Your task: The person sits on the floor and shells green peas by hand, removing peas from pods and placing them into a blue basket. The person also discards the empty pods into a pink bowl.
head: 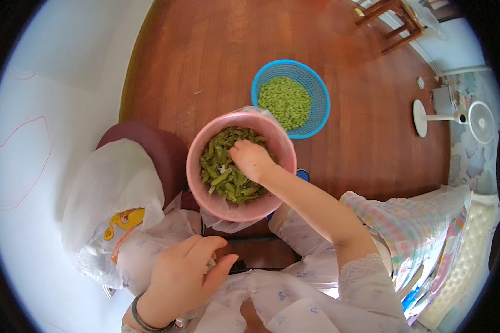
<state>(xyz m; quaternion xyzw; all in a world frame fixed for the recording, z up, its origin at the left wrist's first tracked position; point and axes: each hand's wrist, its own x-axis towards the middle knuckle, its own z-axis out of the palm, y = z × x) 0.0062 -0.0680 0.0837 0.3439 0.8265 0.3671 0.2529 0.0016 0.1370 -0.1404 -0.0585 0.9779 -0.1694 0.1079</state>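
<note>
Green bean pods (221, 179) fill the lower part of a pink plastic bucket (196, 183) between my knees. My right hand (252, 159) reaches into it from the right, its curled fingertips down on the pods; whether they pinch one is hidden. Shelled green beans (286, 101) lie in a blue mesh plastic basket (323, 104) on the floor just beyond the bucket. Over my lap, left of centre, is my left hand (187, 266), thumb and forefinger apart. Something whitish shows in its palm, too covered to identify or to say if it is held.
A white plastic bag (116, 183) sits on a dark red stool (166, 154) at left, beside the white wall (66, 104). On the wooden floor (358, 125) stand a white fan (481, 122) and a wooden stool (393, 25). Checked cloth (408, 224) hangs at right.
</note>
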